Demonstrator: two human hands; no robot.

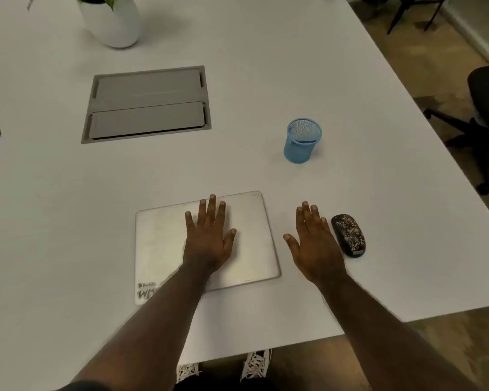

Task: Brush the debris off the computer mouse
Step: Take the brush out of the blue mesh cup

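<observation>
A black computer mouse (pixel 348 235) lies on the white table (pixel 68 207) at the right, its top speckled with pale crumbs of debris. My right hand (pixel 314 244) lies flat on the table just left of the mouse, fingers straight, its little finger close to the mouse but apart from it. My left hand (pixel 209 235) rests flat, fingers spread, on a closed silver laptop (pixel 158 244). Neither hand holds anything.
A blue mesh pen cup (pixel 302 141) stands beyond the mouse. A grey cable hatch (pixel 147 104) is set into the table's middle. A white plant pot (pixel 112 19) stands at the far left. A black office chair (pixel 483 117) sits off the table's right edge.
</observation>
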